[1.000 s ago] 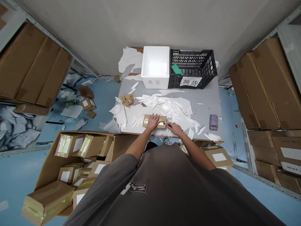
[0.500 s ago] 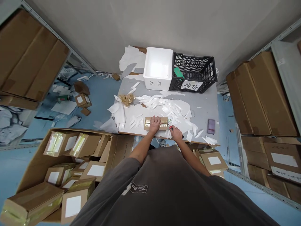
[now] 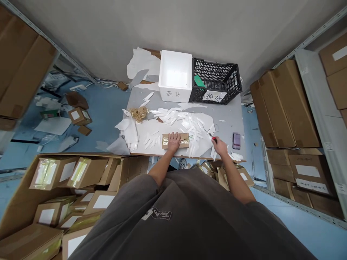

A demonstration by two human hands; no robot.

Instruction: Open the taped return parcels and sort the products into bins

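Note:
A small brown cardboard box (image 3: 184, 141) with shiny tape lies flat near the front edge of the table (image 3: 230, 122). My left hand (image 3: 174, 141) rests on top of it with the fingers spread. To the right, away from the box, my right hand (image 3: 220, 146) is closed round a red-handled cutter (image 3: 214, 139), its blade pointing up and left. White paper scraps (image 3: 196, 124) lie behind and beside the box. A phone (image 3: 236, 141) lies right of my right hand.
A white foam box (image 3: 175, 94) and a black crate (image 3: 235, 86) holding a green item stand at the table's back. Crumpled brown paper (image 3: 139, 113) lies left. A large carton (image 3: 135, 169) of taped boxes is at lower left; shelves (image 3: 311, 86) stand right.
My right hand has moved right with the cutter, away from the box's right end. My left hand remains on the box. The whole view has shifted slightly.

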